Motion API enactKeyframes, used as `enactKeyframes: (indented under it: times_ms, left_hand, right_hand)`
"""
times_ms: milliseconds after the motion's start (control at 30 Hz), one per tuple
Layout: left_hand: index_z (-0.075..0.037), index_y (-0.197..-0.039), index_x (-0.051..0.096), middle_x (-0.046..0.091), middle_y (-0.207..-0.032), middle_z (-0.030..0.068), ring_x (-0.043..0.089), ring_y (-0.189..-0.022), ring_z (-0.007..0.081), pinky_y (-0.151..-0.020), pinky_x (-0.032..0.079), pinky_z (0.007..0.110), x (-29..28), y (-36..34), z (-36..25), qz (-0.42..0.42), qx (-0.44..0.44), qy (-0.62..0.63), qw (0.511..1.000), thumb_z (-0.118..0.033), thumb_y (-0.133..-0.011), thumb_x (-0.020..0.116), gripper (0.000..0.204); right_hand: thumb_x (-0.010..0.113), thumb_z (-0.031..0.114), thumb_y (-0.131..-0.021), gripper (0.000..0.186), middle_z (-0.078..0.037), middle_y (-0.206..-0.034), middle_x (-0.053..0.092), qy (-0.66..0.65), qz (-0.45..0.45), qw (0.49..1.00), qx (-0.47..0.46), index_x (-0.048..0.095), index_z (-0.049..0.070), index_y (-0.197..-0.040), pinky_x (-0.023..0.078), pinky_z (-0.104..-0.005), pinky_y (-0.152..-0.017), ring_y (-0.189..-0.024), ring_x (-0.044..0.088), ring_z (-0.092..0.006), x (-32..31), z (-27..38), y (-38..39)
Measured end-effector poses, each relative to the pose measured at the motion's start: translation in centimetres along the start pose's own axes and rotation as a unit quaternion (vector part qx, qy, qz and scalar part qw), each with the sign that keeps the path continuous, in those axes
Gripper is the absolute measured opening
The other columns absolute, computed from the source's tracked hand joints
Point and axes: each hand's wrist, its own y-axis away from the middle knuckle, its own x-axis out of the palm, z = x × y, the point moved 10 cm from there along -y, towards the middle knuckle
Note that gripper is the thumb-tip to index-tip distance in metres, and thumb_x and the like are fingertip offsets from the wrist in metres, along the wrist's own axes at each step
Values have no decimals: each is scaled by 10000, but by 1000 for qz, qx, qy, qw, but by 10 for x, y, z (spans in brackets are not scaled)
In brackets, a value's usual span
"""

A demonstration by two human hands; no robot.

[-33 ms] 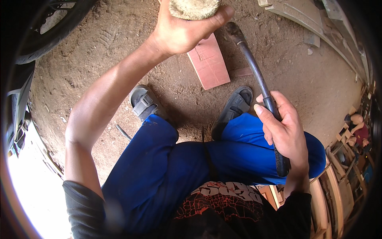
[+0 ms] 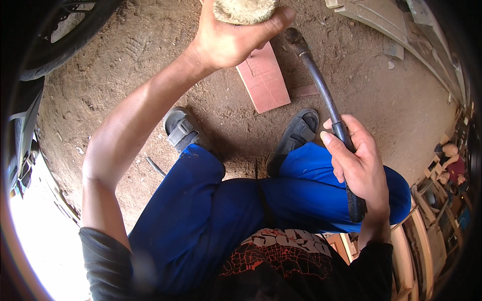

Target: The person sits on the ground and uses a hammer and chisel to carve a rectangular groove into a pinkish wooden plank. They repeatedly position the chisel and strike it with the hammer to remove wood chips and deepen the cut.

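Note:
At the top edge, my left hand (image 2: pixel 226 44) is closed around something with a round, pale, frayed end (image 2: pixel 245 11) that looks like wood. The hand and the picture's edge hide the rest of it. My right hand (image 2: pixel 362 158) grips a hammer (image 2: pixel 321 83) by its black handle, above my right knee. Its dark metal shaft slants up and left, and the small worn head is close to my left thumb, apart from it. Below my left hand a reddish wooden board (image 2: pixel 265 83) lies on the ground, with thin lines and a small dark spot on it.
My sandalled feet (image 2: pixel 182 131) are on either side of the board's near end. A flat wood strip (image 2: pixel 305 91) lies beside it. A tyre (image 2: pixel 65 52) stands at the upper left. Curved boards (image 2: pixel 381 22) lie at the upper right; wooden pieces (image 2: pixel 419 246) are stacked at the lower right.

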Motion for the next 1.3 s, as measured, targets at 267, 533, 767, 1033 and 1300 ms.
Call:
enactKeyframes:
  times_ms: [267, 533, 767, 1033, 1300]
  left_hand:
    - [-75, -647, 571, 545, -501, 10, 528, -455, 122, -456, 428, 281, 2, 3, 15, 20, -82, 4, 996, -187, -901, 663, 292]
    - [-72, -657, 572, 541, -504, 10, 525, -457, 124, -461, 432, 280, 1, 3, 11, 16, -98, 5, 995, -182, -897, 663, 280]
    - [-72, -657, 575, 537, -502, 10, 527, -462, 124, -460, 431, 280, 0, 4, 10, 17, -49, -15, 999, -176, -898, 662, 276]
    - [-73, -674, 577, 533, -510, 19, 534, -467, 137, -466, 435, 289, 3, 5, 13, 16, -62, -14, 998, -187, -897, 676, 269]
    - [-64, -726, 586, 549, -577, 51, 558, -521, 193, -512, 455, 317, -1, 4, -8, -20, 17, -56, 998, -160, -858, 715, 208]
  right_hand:
    - [644, 193, -938, 240, 1, -607, 524, 18, -1, 1000, -9, 582, -5, -1057, 364, -245, -442, -492, 475, -50, 0, 0, 0]
    - [641, 194, -938, 236, 1, -607, 527, 29, -3, 1000, -10, 583, -8, -1044, 372, -250, -452, -496, 480, -54, 0, 0, 0]
    - [636, 188, -942, 228, 1, -605, 526, 26, 1, 1000, -10, 582, -8, -1046, 366, -248, -446, -496, 478, -51, 1, 1, 0]
    - [642, 185, -939, 234, 3, -594, 518, 21, 4, 1000, -21, 581, -12, -1051, 359, -250, -436, -483, 468, -52, 2, 0, 0]
    - [584, 151, -970, 177, 25, -621, 475, -79, -7, 997, -14, 554, 22, -1088, 316, -209, -405, -448, 413, -28, 0, 8, 11]
